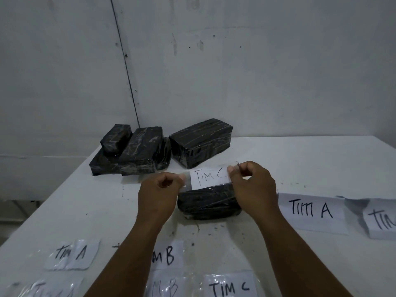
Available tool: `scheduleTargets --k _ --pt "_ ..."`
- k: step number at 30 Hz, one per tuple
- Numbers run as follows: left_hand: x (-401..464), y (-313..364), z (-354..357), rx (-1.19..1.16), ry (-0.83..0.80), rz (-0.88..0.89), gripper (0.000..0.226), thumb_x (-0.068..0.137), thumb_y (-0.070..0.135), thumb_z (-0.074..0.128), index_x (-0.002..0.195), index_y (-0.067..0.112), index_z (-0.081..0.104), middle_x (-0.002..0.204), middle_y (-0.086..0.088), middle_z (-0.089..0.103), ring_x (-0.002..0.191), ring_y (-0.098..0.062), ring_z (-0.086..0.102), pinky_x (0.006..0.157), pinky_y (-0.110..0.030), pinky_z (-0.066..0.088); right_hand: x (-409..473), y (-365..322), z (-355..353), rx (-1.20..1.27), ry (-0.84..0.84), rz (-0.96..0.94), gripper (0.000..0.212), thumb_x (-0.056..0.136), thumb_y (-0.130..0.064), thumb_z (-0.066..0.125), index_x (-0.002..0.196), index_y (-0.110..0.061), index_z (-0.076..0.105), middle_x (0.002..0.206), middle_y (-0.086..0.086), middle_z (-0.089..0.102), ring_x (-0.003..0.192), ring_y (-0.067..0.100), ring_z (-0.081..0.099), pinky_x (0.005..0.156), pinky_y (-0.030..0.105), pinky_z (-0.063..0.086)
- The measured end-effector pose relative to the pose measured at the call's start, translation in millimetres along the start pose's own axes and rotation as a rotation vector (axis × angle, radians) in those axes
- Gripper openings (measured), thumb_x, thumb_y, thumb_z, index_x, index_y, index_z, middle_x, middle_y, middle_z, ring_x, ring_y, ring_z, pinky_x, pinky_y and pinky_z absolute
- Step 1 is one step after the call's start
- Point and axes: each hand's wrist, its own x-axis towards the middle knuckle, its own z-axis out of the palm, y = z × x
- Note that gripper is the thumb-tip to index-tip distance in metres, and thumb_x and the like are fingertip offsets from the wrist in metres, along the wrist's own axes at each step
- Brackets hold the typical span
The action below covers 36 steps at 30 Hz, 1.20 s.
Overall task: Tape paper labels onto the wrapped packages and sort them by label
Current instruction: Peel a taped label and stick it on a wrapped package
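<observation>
1. Both hands, left hand (159, 190) and right hand (254, 185), pinch the taped "TIM C" label (211, 175) by its ends, held just above the black package (209, 203) on the worktop (300, 159).
2. Keep tape taut, centre, lower flat, then press outward.

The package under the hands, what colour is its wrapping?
Black, glossy wrapping on the package, seen in the head view.
</observation>
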Motion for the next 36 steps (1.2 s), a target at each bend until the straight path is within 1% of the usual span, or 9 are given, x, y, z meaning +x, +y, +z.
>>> scheduleTargets --k 3,5,7,9,14,19,28,32,36 --pt "2.1 -0.6 3.6 0.116 0.019 0.019 0.023 0.09 0.039 0.075 0.069 0.029 0.075 0.074 0.021 0.073 0.074 0.001 0.067 0.069 -0.026 0.049 5.3 2.1 1.3 -0.102 -0.02 -0.012 0.023 0.096 -0.045 0.065 0.083 -0.026 0.066 0.076 -0.015 0.065 0.07 0.0 0.059 0.057 0.015 0.034" --pt "2.5 -1.3 5.6 0.203 0.027 0.028 0.025 0.089 0.042 0.074 0.067 0.031 0.074 0.071 0.02 0.071 0.074 0.002 0.065 0.067 -0.021 0.045 9.2 4.0 2.9 -0.157 -0.037 -0.017 0.026 0.097 -0.045 0.065 0.079 -0.026 0.066 0.074 -0.013 0.065 0.071 0.005 0.06 0.057 0.018 0.036" --pt "2.2 -3.1 6.5 0.288 0.029 0.03 0.022 0.089 0.042 0.074 0.069 0.032 0.075 0.074 0.02 0.071 0.074 0.001 0.065 0.063 -0.016 0.042 11.7 5.8 4.1 -0.21 -0.055 -0.004 0.03 0.096 -0.046 0.065 0.075 -0.025 0.064 0.072 -0.013 0.065 0.068 0.005 0.059 0.055 0.02 0.034" --pt "1.8 -6.0 7.7 0.329 0.027 0.025 0.02 0.09 0.042 0.073 0.073 0.032 0.077 0.079 0.018 0.073 0.076 -0.003 0.067 0.064 -0.018 0.045 12.9 8.2 4.9 -0.244 -0.07 0.01 0.034 0.096 -0.048 0.064 0.073 -0.023 0.065 0.07 -0.012 0.065 0.067 0.004 0.057 0.054 0.021 0.032" --pt "0.0 -8.8 10.8 0.36 0.029 0.031 0.015 0.091 0.038 0.072 0.079 0.03 0.078 0.088 0.01 0.074 0.083 -0.011 0.069 0.079 -0.033 0.057 10.6 13.7 6.9 -0.254 -0.092 0.01 0.038 0.097 -0.048 0.061 0.07 -0.021 0.064 0.067 -0.01 0.064 0.066 0.006 0.058 0.054 0.022 0.035" --pt "1.6 -9.6 10.7 0.374 0.036 0.047 0.015 0.091 0.035 0.073 0.08 0.028 0.08 0.087 0.01 0.074 0.081 -0.009 0.069 0.078 -0.029 0.056 9.6 16.1 9.7 -0.271 -0.096 0.016 0.036 0.097 -0.049 0.061 0.072 -0.022 0.064 0.069 -0.011 0.064 0.066 0.006 0.057 0.055 0.022 0.036" --pt "0.5 -15.0 13.6 0.368 0.041 0.089 0.01 0.088 0.028 0.076 0.08 0.025 0.079 0.089 0.008 0.074 0.079 -0.01 0.069 0.079 -0.036 0.059 5.4 21.0 15.2 -0.269 -0.077 0.001 0.035 0.097 -0.043 0.064 0.069 -0.023 0.058 0.065 -0.009 0.06 0.063 0.006 0.055 0.053 0.022 0.032" --pt "-0.4 -16.0 13.2 0.45 0.069 0.089 0.009 0.087 0.038 0.077 0.083 0.03 0.079 0.098 0.01 0.072 0.087 -0.009 0.065 0.076 -0.025 0.049 2.8 20.5 16.1 -0.276 -0.074 -0.009 0.032 0.096 -0.04 0.066 0.07 -0.024 0.056 0.068 -0.01 0.06 0.063 0.004 0.054 0.053 0.021 0.031" --pt "-1.6 -14.8 12.0 0.394 0.083 0.068 0.007 0.083 0.036 0.082 0.084 0.034 0.075 0.096 0.012 0.069 0.088 -0.009 0.063 0.066 -0.02 0.042 -0.8 20.1 18.6 -0.261 -0.066 -0.017 0.024 0.097 -0.035 0.068 0.077 -0.025 0.059 0.071 -0.012 0.059 0.064 0.001 0.052 0.055 0.016 0.031"
